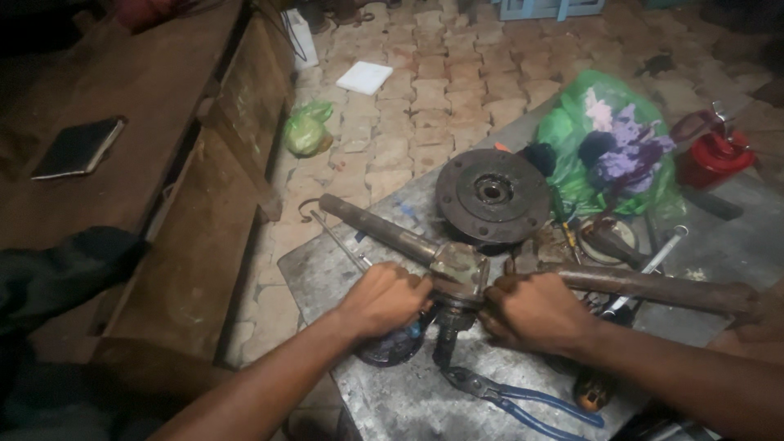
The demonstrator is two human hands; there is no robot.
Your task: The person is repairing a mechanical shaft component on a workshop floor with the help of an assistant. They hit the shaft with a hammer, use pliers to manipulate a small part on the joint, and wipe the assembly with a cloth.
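Observation:
A long rusty metal shaft with a blocky joint in its middle lies across a grey metal sheet. My left hand is closed against the left side of the joint. My right hand grips the shaft's right half just beside the joint. Under the left hand a dark round part shows, partly hidden. Blue-handled pliers lie just in front of my hands.
A round dark metal hub disc sits behind the joint. A green plastic bag, a red can and small tools crowd the right. A wooden bench with a dark notebook stands left. Brick paving holds a small green bag.

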